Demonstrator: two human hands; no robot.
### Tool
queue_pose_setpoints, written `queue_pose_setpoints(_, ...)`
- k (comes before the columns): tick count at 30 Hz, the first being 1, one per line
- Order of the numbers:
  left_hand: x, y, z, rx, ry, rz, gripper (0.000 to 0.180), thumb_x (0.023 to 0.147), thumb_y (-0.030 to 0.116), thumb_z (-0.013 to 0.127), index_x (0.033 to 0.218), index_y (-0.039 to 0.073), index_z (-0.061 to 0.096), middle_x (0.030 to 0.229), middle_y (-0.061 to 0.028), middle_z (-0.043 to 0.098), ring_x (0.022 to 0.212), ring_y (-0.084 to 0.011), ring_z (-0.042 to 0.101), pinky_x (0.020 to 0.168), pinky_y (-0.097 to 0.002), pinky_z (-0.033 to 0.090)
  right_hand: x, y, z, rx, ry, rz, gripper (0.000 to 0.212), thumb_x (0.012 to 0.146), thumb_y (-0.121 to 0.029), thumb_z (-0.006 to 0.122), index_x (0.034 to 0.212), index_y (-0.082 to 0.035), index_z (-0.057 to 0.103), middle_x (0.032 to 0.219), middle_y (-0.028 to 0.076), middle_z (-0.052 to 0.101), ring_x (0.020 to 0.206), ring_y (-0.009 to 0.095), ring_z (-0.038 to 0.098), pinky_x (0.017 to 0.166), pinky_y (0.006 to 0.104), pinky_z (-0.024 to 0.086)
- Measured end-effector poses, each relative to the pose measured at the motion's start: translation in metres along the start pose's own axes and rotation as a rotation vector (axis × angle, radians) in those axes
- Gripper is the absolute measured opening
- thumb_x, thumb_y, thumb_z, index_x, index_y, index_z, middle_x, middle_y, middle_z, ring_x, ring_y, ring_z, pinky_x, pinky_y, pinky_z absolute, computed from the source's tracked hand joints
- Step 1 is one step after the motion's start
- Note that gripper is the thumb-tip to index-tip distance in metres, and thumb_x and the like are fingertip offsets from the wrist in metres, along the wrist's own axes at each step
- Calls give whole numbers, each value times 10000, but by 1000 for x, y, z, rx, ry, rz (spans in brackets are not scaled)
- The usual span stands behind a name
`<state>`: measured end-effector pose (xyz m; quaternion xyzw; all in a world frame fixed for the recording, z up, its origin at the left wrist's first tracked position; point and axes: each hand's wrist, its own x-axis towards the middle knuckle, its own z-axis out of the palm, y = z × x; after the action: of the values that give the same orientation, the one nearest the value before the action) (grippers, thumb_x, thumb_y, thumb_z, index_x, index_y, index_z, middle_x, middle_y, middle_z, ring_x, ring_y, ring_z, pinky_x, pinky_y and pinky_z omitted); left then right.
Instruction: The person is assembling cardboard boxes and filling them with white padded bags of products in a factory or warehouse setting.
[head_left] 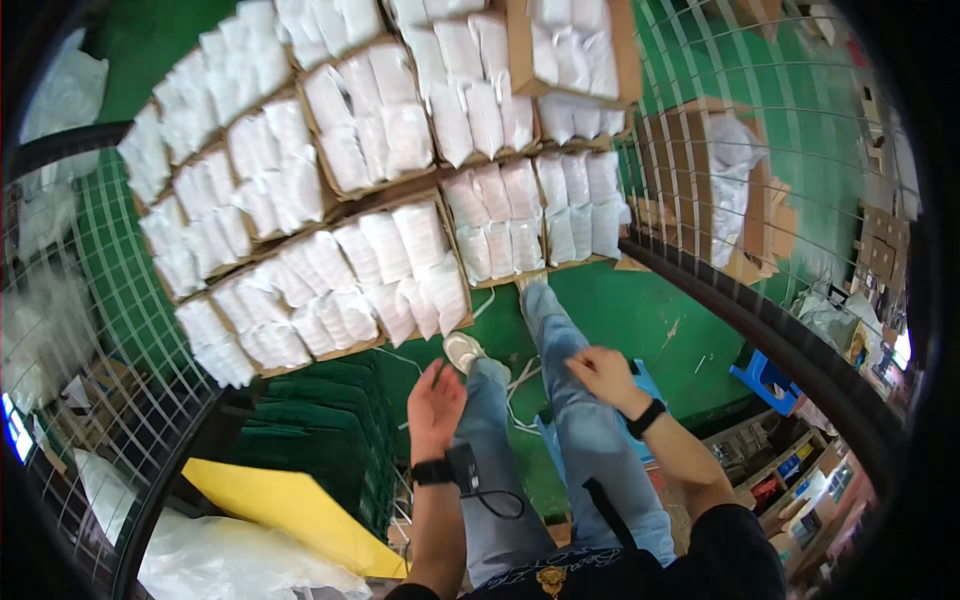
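My left hand [437, 405] is raised above my left leg, palm turned up, its fingers loosely bent and apart with nothing in them. Over my right thigh, my right hand [605, 378] has its fingers curled in, and no object shows in it. Neither hand touches the packets. Ahead of both lie several open cardboard boxes [408, 182] side by side, filled with rows of white wrapped packets [400, 250]. One further box [624, 50] of packets sits on top of the others at the far right of the group.
Wire mesh panels [770, 90] with dark frame bars [740, 310] stand on both sides. Blue plastic stools [768, 382] are at the right. Dark green stacked pieces [320, 430], a yellow sheet [290, 510] and clear plastic bags [230, 560] lie at the near left.
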<state>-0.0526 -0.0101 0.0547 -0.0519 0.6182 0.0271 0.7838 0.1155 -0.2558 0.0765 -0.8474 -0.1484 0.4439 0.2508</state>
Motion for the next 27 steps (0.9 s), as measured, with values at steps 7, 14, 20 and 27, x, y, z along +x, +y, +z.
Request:
queue_pose_setpoints(7, -329, 47, 112, 983, -590, 1160, 248, 707, 231, 640, 727, -12, 595, 763, -102, 511, 749, -223, 453, 681, -319, 356, -228, 82, -48, -385, 0, 354, 187, 785, -212, 533, 892, -88, 622, 828, 170, 635, 800, 364, 603, 709, 448, 482)
queue_pose_setpoints(14, -661, 18, 167, 1179, -1911, 1217, 208, 755, 90, 670, 813, 83, 471, 579, -39, 458, 450, -203, 445, 418, -336, 287, -360, 93, -66, 23, 26, 479, 234, 761, -160, 567, 933, -21, 643, 812, 149, 659, 695, 231, 649, 654, 348, 513)
queue_pose_setpoints(20, -748, -51, 135, 805, -1908, 1886, 304, 752, 80, 672, 1032, 77, 554, 791, -26, 515, 600, -159, 438, 530, -304, 318, -353, 29, -110, 434, -3, 495, 189, 831, -167, 550, 883, 1, 620, 669, 87, 612, 545, 160, 590, 481, 293, 475)
queue_pose_setpoints(27, -813, -160, 91, 1217, -982, 1954, 200, 575, 50, 663, 703, 77, 512, 666, -51, 502, 674, -221, 398, 568, -368, 306, -224, 40, -193, 47, -127, 208, 144, 810, -102, 507, 886, -10, 587, 651, 77, 598, 516, 160, 567, 448, 285, 446)
